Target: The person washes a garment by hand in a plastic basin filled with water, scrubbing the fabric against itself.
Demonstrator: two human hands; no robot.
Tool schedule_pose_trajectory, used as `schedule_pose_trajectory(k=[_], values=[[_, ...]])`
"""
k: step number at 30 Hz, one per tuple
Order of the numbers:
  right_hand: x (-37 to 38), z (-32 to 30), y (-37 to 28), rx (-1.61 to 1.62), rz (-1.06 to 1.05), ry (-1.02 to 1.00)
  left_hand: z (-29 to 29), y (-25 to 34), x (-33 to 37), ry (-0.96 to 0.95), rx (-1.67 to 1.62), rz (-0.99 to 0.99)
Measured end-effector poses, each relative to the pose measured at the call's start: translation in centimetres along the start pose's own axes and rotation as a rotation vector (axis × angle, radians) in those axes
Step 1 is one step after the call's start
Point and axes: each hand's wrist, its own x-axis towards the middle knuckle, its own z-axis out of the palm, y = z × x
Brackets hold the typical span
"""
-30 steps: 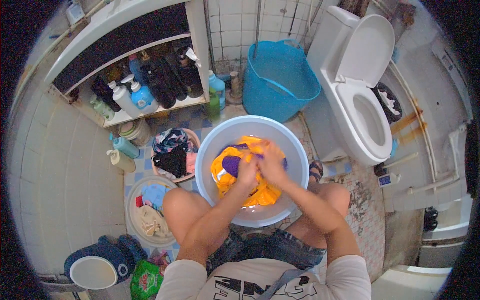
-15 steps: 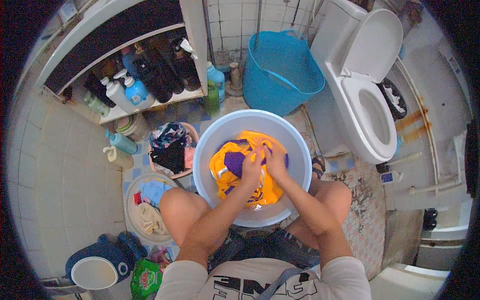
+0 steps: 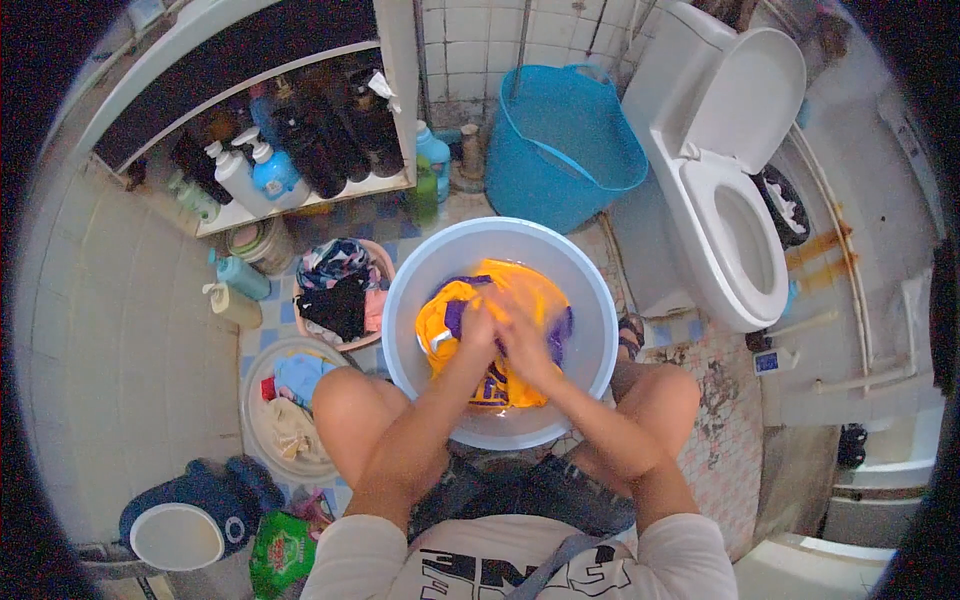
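Note:
A wet yellow and purple jersey [image 3: 540, 290] lies bunched in a large pale blue basin [image 3: 402, 385] between my knees, with some water around it. My left hand [image 3: 478, 325] is closed on a bunched part of the cloth, left of the basin's middle. Right beside it, my right hand [image 3: 522, 345] presses against the jersey. Its fingers are smeared by motion, so their grip does not show clearly.
Left of the basin stand a pink tub [image 3: 385, 262] of dark clothes and a clear round tub [image 3: 252, 425] with light clothes. A blue bucket [image 3: 560, 140] and a toilet [image 3: 735, 240] stand beyond. Pump bottles [image 3: 275, 175] line a low shelf.
Both hands have shifted left and slightly nearer to me across the jersey. The cloth's folds have changed, with more purple lettering showing at its near side.

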Motion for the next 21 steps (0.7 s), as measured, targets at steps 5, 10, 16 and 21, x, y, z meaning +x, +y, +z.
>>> schedule_pose_trajectory(k=[5,10,16,21], values=[[0.7,-0.8,1.6,0.132,0.185,-0.020,1.8,-0.7,-1.3,0.014,-0.126,-0.258],[2.0,-2.0,6.7,0.161,0.381,0.067,3.7,-0.8,-2.2,0.104,0.295,-0.166],[-1.6,0.8,-1.3,0.015,-0.005,-0.076,-1.7,-1.4,0.3,0.068,-0.154,-0.279],[1.8,-3.0,4.3,0.181,0.366,0.043,1.0,-3.6,-1.6,-0.158,-0.068,-0.426]])
